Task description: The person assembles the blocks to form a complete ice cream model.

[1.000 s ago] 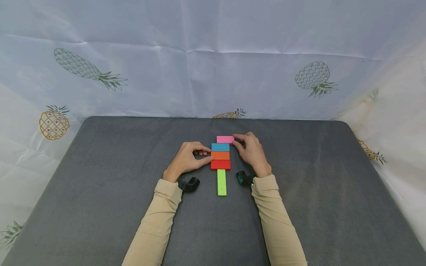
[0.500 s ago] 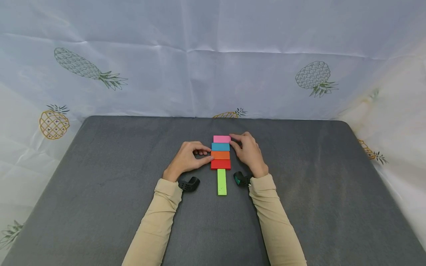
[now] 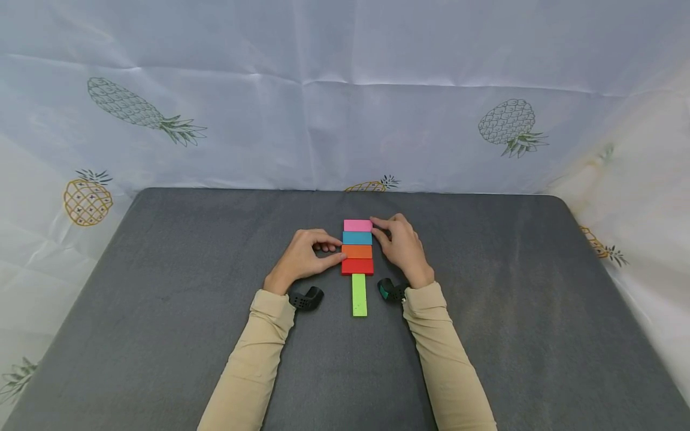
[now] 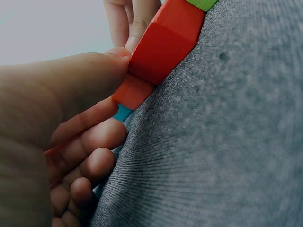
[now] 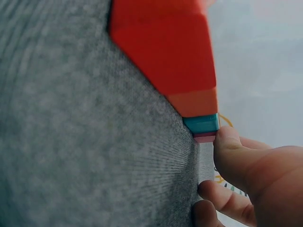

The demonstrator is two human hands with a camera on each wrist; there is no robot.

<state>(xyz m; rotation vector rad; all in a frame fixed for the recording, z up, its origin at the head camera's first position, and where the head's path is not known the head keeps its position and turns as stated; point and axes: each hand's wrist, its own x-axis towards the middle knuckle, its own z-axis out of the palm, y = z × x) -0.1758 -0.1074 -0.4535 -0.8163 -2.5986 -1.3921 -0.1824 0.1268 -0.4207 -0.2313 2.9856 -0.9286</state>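
Note:
In the head view a column of coloured wooden blocks lies on the grey table. From far to near come a pink block (image 3: 357,225), a blue block (image 3: 357,238), an orange block (image 3: 356,251) and a red block (image 3: 357,267), edge to edge. A light green block (image 3: 359,295) stands lengthwise below the red one. My right hand (image 3: 401,248) pinches the right end of the pink block between thumb and index finger. My left hand (image 3: 302,257) rests its thumb and index fingertips against the left ends of the orange and blue blocks, its other fingers loosely bent.
The grey table (image 3: 162,335) reaches back to a hanging pale cloth (image 3: 345,120) printed with pineapples. Dark wrist cameras (image 3: 306,299) are strapped on both wrists, near the green block's sides.
My right hand has slid the pink block to the left, from jutting out rightward to lying in line above the blue block. My left hand has stayed put.

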